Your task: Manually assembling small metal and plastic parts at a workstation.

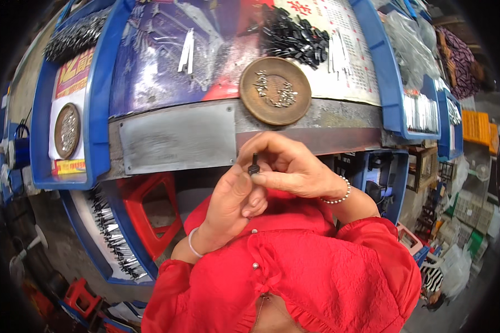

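Just past the front edge of the bench, my left hand and my right hand meet with fingers closed around a small black part with a thin stem. The stem points away from me, and the fingers cover much of the part. Beyond my right hand, a round brown dish holds small silvery pieces. Behind that dish lies a heap of black parts. Slim pale strips rest on the bench at the left, and more strips lie right of the heap.
A metal plate is fixed along the bench edge. Blue trays stand at the left and right; the left one holds another dish of silvery pieces. Below the bench are a red stool and a tray of dark-ended strips.
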Motion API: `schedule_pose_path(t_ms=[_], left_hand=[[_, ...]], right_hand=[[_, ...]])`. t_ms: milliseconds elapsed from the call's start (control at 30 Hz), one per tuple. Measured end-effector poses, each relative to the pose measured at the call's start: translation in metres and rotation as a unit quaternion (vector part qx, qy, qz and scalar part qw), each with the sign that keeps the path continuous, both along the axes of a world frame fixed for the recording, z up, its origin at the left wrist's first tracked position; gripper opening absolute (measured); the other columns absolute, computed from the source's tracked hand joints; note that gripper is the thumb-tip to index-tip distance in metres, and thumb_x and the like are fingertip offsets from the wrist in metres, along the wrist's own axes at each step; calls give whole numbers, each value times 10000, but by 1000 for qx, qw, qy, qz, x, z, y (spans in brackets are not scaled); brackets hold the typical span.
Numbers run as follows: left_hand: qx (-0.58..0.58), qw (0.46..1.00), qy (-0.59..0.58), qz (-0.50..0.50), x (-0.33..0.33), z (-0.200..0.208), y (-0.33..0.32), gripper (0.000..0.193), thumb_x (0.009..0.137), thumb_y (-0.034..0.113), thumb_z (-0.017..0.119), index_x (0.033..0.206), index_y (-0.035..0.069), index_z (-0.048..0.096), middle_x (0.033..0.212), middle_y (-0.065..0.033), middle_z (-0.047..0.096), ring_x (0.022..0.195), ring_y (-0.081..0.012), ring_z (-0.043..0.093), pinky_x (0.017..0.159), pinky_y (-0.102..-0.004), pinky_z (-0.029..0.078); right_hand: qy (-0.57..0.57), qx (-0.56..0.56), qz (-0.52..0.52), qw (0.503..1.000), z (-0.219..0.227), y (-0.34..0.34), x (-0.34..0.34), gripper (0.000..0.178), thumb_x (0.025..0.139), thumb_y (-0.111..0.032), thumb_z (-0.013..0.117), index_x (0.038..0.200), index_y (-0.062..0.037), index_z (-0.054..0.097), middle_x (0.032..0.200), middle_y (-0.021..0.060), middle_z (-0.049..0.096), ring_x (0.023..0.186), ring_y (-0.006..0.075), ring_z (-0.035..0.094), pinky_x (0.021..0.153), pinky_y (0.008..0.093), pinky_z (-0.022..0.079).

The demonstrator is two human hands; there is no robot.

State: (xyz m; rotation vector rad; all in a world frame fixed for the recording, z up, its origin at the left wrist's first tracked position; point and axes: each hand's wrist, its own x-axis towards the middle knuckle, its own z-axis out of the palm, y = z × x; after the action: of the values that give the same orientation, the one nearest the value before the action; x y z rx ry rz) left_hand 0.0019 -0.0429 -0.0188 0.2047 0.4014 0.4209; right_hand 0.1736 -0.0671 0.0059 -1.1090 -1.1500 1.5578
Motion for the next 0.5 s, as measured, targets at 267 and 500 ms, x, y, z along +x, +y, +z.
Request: schedule_pose_path(t_ms=[267, 500], left_hand=[[-13, 999, -8, -29, 5, 4, 3, 302, 908, 333, 544, 999, 51, 483, 592, 19, 431, 410, -49, 321, 411, -196, 267], [-43, 998, -49, -18, -2, 6, 9, 222, 967, 301, 437, 1051, 97, 467, 650, -10, 451, 450, -57, 324, 434, -193, 266]], right_hand=[[-109, 109, 19, 988, 0, 3, 6, 130, 843, -69, 595, 930, 25, 576, 911, 93, 570, 853, 182, 549, 756, 293, 446], [-364, 272, -12, 891, 40, 16, 9, 283, 782, -71, 617, 1055, -17, 565, 1051, 121, 564, 834, 250, 565, 706, 341, 472]])
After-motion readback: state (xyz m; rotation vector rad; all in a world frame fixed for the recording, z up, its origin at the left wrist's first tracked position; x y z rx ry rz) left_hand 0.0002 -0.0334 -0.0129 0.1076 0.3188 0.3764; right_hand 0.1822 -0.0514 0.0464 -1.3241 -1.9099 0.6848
